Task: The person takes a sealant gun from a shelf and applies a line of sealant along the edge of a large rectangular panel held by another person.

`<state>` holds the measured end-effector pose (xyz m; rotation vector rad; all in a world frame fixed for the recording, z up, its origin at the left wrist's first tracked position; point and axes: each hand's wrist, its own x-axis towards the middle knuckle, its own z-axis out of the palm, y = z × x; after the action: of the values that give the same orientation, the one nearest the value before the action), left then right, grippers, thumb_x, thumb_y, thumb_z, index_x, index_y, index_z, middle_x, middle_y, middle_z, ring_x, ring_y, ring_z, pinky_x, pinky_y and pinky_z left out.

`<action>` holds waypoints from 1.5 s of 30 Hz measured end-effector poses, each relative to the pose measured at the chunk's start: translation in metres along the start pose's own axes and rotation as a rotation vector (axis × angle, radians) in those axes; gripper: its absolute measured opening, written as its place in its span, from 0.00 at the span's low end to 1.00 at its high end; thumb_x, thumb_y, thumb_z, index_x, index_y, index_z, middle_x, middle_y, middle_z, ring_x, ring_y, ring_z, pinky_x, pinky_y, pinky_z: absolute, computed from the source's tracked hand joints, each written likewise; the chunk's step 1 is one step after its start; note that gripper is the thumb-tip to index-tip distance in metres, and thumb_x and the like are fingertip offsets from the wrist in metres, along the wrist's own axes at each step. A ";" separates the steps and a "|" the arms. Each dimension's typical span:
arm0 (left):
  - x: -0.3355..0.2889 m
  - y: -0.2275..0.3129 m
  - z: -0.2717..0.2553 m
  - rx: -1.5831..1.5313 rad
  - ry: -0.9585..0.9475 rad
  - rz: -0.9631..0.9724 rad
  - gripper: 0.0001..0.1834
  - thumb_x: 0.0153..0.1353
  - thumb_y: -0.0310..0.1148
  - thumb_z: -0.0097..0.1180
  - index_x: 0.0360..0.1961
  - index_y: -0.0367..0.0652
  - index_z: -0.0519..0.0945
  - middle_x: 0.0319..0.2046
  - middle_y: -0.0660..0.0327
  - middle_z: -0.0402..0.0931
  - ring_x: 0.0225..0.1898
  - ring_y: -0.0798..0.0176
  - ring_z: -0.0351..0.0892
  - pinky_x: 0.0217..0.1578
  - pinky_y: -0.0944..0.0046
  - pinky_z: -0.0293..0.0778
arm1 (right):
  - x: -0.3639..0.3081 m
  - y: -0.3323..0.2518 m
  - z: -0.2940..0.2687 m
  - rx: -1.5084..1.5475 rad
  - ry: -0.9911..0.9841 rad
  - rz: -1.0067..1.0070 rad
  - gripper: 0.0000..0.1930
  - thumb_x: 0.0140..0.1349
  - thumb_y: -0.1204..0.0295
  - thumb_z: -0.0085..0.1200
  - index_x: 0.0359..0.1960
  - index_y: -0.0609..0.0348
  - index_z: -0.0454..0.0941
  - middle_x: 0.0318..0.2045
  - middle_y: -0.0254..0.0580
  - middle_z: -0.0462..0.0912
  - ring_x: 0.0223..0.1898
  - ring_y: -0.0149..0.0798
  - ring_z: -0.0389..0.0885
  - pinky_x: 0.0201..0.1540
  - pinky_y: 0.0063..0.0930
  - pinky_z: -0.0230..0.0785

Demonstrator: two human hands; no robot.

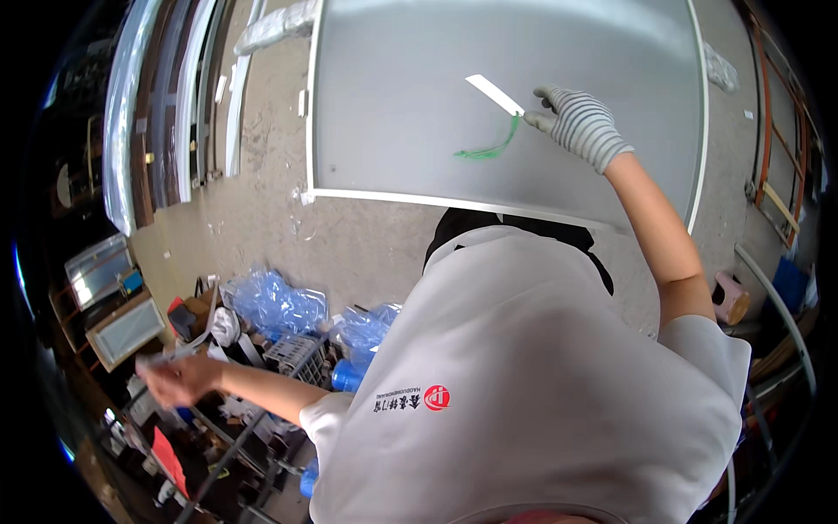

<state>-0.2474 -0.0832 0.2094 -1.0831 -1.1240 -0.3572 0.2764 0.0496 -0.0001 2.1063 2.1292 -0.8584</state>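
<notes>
A large grey panel with a thin white frame lies flat in front of me. On it rests a narrow white strip, with a bundle of green strands trailing from its near end. My right hand, in a grey-and-white striped work glove, is over the panel just right of the strip. Its thumb and fingers are apart, the thumb close to the strip's end, and nothing shows between them. My bare left hand reaches far out to the left, above cluttered shelving. It is blurred, so its fingers and anything in them cannot be made out.
Long wrapped profiles stand at the far left. Crumpled blue plastic film and a grey crate lie left of my body. Metal rails cross the lower left. At right are a reddish metal rack and a pink cylindrical thing.
</notes>
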 end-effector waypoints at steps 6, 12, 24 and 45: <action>-0.194 0.018 -0.007 -0.325 -1.389 -0.219 0.28 0.53 0.39 0.59 0.46 0.25 0.72 0.47 0.38 0.71 0.50 0.41 0.70 0.52 0.51 0.65 | 0.048 -0.056 0.036 -0.424 -0.050 -0.019 0.17 0.51 0.68 0.56 0.42 0.56 0.72 0.37 0.45 0.80 0.41 0.46 0.78 0.42 0.39 0.72; -0.180 0.172 0.017 -0.856 -1.289 -0.494 0.27 0.52 0.46 0.60 0.42 0.31 0.77 0.44 0.43 0.75 0.48 0.46 0.74 0.49 0.56 0.68 | 0.051 -0.041 0.030 -0.147 -0.077 -0.015 0.11 0.54 0.71 0.51 0.40 0.57 0.73 0.30 0.47 0.79 0.33 0.44 0.80 0.37 0.36 0.71; -0.161 0.224 0.053 -0.760 -1.825 -0.505 0.20 0.51 0.32 0.50 0.46 0.35 0.72 0.34 0.51 0.80 0.33 0.54 0.81 0.37 0.59 0.75 | 0.092 -0.133 0.060 0.369 -0.263 -0.506 0.14 0.60 0.67 0.48 0.45 0.61 0.74 0.26 0.44 0.79 0.26 0.35 0.76 0.32 0.32 0.70; -0.189 0.221 -0.063 -1.067 -1.747 -1.804 0.10 0.63 0.32 0.49 0.38 0.35 0.76 0.32 0.56 0.80 0.33 0.66 0.79 0.38 0.71 0.71 | 0.086 -0.247 0.153 0.370 -0.268 -0.674 0.15 0.62 0.58 0.43 0.38 0.55 0.76 0.24 0.48 0.80 0.25 0.47 0.80 0.28 0.41 0.72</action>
<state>-0.1393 -0.0809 -0.0678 -0.6490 -3.6674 -1.7213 -0.0154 0.0840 -0.0746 1.2298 2.7008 -1.5843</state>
